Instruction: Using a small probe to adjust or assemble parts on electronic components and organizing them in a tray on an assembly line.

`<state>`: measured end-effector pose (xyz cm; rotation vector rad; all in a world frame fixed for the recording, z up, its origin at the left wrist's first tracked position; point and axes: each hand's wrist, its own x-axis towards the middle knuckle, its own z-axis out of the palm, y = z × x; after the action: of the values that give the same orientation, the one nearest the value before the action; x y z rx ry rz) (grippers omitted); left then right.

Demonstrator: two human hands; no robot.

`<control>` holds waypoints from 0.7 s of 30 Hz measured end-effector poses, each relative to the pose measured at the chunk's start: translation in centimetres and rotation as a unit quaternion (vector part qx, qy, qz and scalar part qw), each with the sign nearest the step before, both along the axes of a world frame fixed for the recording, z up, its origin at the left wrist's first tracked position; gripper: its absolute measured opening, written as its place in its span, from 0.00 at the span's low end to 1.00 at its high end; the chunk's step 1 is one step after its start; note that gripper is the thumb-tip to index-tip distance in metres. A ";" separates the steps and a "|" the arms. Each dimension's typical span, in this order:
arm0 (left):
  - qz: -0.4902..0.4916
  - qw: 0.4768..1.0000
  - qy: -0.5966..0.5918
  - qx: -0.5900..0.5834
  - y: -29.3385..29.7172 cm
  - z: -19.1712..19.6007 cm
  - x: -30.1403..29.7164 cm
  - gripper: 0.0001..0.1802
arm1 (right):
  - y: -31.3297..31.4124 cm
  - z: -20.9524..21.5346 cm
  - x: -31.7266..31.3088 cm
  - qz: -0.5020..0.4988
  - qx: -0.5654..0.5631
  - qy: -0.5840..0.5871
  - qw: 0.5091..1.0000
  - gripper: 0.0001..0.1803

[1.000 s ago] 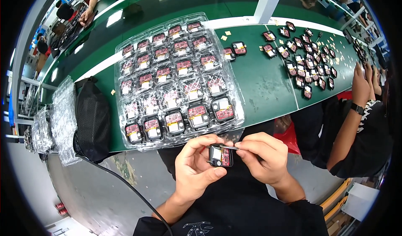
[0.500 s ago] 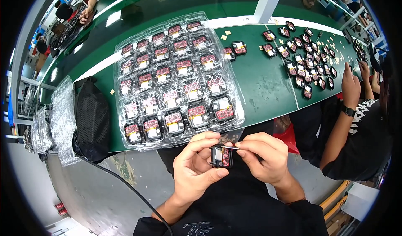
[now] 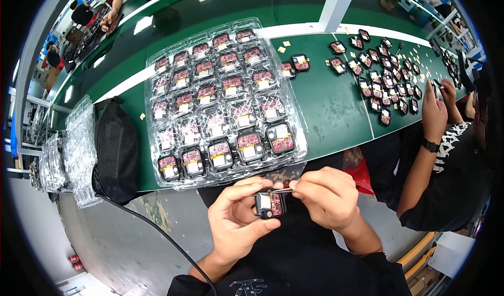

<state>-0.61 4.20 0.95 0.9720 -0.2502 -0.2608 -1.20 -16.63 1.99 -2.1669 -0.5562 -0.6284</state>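
Note:
Just in front of the bench edge, my left hand (image 3: pixel 231 220) is closed around a small black device housing (image 3: pixel 275 204). Its open side shows a red circuit board and a pale block. My right hand (image 3: pixel 331 196) pinches a thin, slender tool (image 3: pixel 284 190), whose exact kind is too small to make out. The tool's tip reaches the upper edge of the housing. Beyond my hands, a clear plastic tray (image 3: pixel 300 148) holds rows of similar housings with red boards.
Many loose housings (image 3: pixel 387 80) lie on the right of the green bench (image 3: pixel 336 122). A black mesh bag (image 3: pixel 116 149) stands left of the tray, by stacked clear trays (image 3: pixel 80 154). A black cable (image 3: pixel 157 233) hangs at left. To the right, a co-worker's hands (image 3: pixel 434 112) are busy.
My hands and the housing have shifted slightly left and down, and the housing has tilted a little. The co-worker's hands on the right have moved slightly.

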 end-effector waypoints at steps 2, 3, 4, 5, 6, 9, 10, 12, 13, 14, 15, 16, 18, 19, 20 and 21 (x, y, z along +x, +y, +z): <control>0.041 0.998 -0.038 0.012 1.1 0.8 0.2 0.34 | -0.6 0.2 0.9 -0.054 0.069 0.024 0.996 0.12; 0.079 0.994 -0.057 0.043 1.8 1.2 0.5 0.34 | -1.2 0.1 1.6 -0.097 0.078 0.033 0.992 0.11; 0.112 0.985 -0.105 0.074 2.7 1.3 1.1 0.33 | -1.8 0.0 2.4 -0.138 0.087 0.040 0.986 0.10; 0.170 0.968 -0.151 0.111 3.3 1.8 1.7 0.31 | -2.2 0.0 3.2 -0.168 0.091 0.086 0.978 0.09; 0.226 0.943 -0.195 0.147 3.9 2.1 2.4 0.30 | -2.7 -0.3 4.0 -0.197 0.093 0.131 0.967 0.09; 0.336 0.843 -0.230 0.350 5.6 2.3 4.8 0.24 | -4.3 -2.1 5.9 -0.217 0.069 0.161 0.960 0.07; 0.371 0.801 -0.227 0.411 6.1 2.4 5.6 0.20 | -4.4 -2.3 6.4 -0.221 0.062 0.184 0.956 0.07; 0.389 0.740 -0.205 0.510 6.8 2.5 7.1 0.18 | -4.4 -2.7 7.3 -0.215 0.055 0.166 0.961 0.07; 0.407 0.724 -0.213 0.515 6.9 2.4 7.7 0.13 | -4.3 -2.8 7.8 -0.215 0.046 0.151 0.964 0.07; 0.409 0.722 -0.214 0.515 7.1 2.6 7.9 0.13 | -4.3 -2.9 8.4 -0.213 0.047 0.148 0.965 0.07; 0.394 0.682 -0.238 0.568 7.4 2.9 8.1 0.12 | -4.3 -2.9 8.9 -0.222 0.031 0.139 0.965 0.07; 0.374 0.641 -0.261 0.617 7.4 3.1 8.3 0.11 | -4.5 -2.9 9.5 -0.234 0.014 0.130 0.964 0.08; 0.359 0.669 -0.229 0.609 7.0 3.3 8.4 0.09 | -4.9 -2.8 10.8 -0.256 -0.022 0.135 0.957 0.09; 0.358 0.668 -0.209 0.619 6.8 3.3 8.3 0.09 | -5.1 -2.8 11.5 -0.276 -0.058 0.141 0.949 0.11; 0.356 0.666 -0.188 0.628 6.7 3.3 8.2 0.10 | -5.1 -2.8 12.2 -0.279 -0.058 0.140 0.948 0.11; 0.336 0.667 -0.151 0.647 6.5 3.5 8.1 0.14 | -5.0 -2.6 13.0 -0.290 -0.079 0.153 0.942 0.13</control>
<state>7.44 10.74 4.41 2.4686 0.0678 0.5337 11.78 -21.61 -0.63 -2.5312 0.2216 -0.5406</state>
